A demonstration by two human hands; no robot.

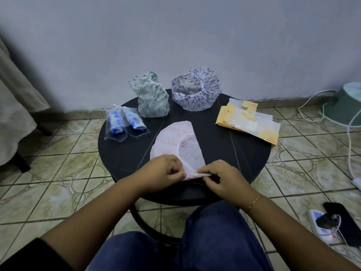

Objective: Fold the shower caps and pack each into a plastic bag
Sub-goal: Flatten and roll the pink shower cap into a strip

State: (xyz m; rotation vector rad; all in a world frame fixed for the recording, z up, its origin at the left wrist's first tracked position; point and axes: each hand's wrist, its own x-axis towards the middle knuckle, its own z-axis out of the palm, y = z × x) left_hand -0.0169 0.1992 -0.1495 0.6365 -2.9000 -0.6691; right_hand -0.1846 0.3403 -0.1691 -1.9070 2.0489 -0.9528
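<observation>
Pink shower cap [176, 145] lies folded flat on my round black table [224, 153]. My left hand [163, 169] and right hand [222, 179] both pinch its near edge. Farther back sit a green cap [151, 96], a purple cap [196, 90], two bagged blue caps [125, 123] and empty bags [250, 122].

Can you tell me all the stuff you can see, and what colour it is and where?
Pink shower cap: one, folded flat, table middle.
Green shower cap: one, crumpled, table back.
Purple shower cap: one, open, table back.
Packed blue caps: two, clear bags, table left.
Plastic bags: a stack, yellow and clear, table right.
Table: one, round, black.
Power strip: one, white, floor right.
Phone: one, black, floor right.
Left hand: pinches pink cap's near edge.
Right hand: pinches the same edge.
</observation>
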